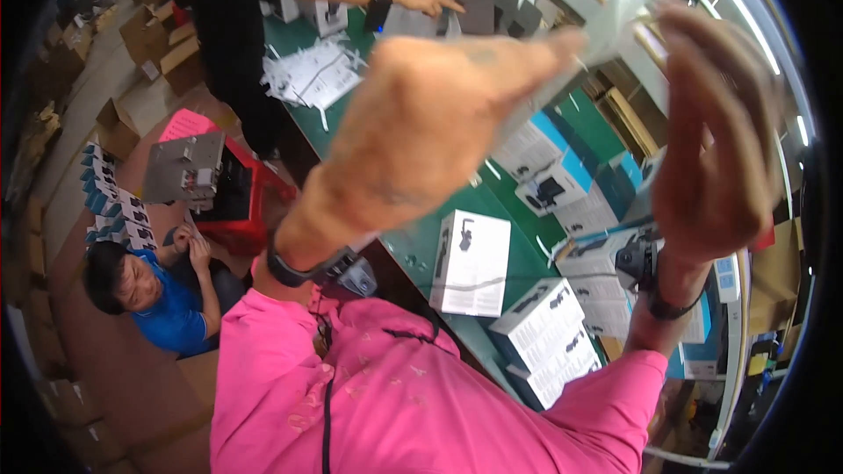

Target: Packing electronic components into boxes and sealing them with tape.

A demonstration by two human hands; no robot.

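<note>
My left hand [430,118] is raised large in front of me, fingers closed and reaching to the right. A translucent piece of plastic film [610,31] stretches from its fingertips toward my right hand [720,140]. The right hand is raised on the other side, blurred, with its fingertips at the film's far end. Part of the film also shows beneath the left fingers. Both wrists wear black straps with small devices. Below the hands, a white printed box [471,263] stands on the green table [421,241].
More printed boxes [549,333] stand at the right of the table, some with blue sides [562,162]. A pile of white papers [314,75] lies farther back, near a person's hand [430,2]. At left, a person in blue [171,298] sits by a red crate [255,202].
</note>
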